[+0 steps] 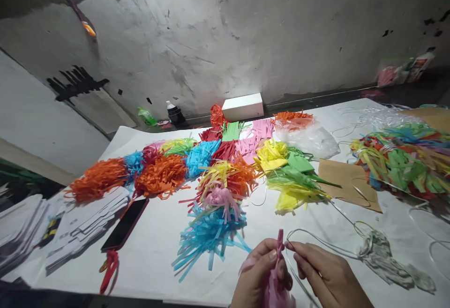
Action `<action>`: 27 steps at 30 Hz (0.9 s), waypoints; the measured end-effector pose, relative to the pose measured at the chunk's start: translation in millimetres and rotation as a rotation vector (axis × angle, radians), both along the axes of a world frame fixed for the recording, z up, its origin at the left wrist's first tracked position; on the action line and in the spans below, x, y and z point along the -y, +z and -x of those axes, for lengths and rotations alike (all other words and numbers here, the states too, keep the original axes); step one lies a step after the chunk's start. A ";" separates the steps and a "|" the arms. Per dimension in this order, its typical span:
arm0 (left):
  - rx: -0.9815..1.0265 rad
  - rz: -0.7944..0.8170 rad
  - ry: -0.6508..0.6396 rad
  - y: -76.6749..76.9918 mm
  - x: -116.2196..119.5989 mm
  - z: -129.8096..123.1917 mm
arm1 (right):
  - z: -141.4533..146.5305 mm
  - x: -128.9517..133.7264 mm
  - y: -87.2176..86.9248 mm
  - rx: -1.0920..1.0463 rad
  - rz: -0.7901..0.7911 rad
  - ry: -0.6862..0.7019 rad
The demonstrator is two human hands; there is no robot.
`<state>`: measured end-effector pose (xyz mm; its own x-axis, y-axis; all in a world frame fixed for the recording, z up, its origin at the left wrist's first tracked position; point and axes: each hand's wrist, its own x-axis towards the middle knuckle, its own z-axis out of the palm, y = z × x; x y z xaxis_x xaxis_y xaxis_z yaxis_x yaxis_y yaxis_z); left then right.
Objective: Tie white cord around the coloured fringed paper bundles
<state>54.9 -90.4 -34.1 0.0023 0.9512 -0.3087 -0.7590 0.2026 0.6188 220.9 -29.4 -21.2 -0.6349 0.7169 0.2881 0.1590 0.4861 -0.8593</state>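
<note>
Near the bottom edge, my left hand (262,270) is closed round a twisted pink paper tassel (280,242), its top standing up between thumb and fingers and its fringe hanging below. Just to the right, my right hand (321,270) pinches a thin pale cord (326,244) close to the tassel's top. The cord loops away right towards a crumpled greyish bundle (383,261) on the white sheet. Blue fringed paper (207,237) lies left of my hands, with a pink tassel (221,198) above it. Green and yellow fringed pieces (295,179) lie beyond my hands.
The white-covered table (151,261) holds orange fringe piles (161,176), a black phone (124,226), paper stacks (84,223), brown card (348,181), a clear plastic bag (312,139) and a multicoloured tassel heap (404,158). A white box (242,107) stands by the wall.
</note>
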 end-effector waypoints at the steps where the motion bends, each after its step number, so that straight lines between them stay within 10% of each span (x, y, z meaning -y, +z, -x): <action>1: 0.034 -0.009 -0.028 1.1 0.9 0.1 | 0.9 0.8 -0.2 0.002 -0.025 0.010; 11: 0.475 -0.091 -0.118 -17.5 2.9 -0.7 | 4.6 7.1 0.4 0.003 -0.084 0.055; 27: 0.376 0.008 -0.154 -15.3 3.2 1.6 | 6.5 5.2 6.1 0.071 0.027 0.089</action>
<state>53.3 -93.6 -49.4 0.2584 0.9286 -0.2664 -0.8925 0.3350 0.3019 214.3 -34.6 -15.1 -0.7148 0.6634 0.2210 0.1771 0.4776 -0.8606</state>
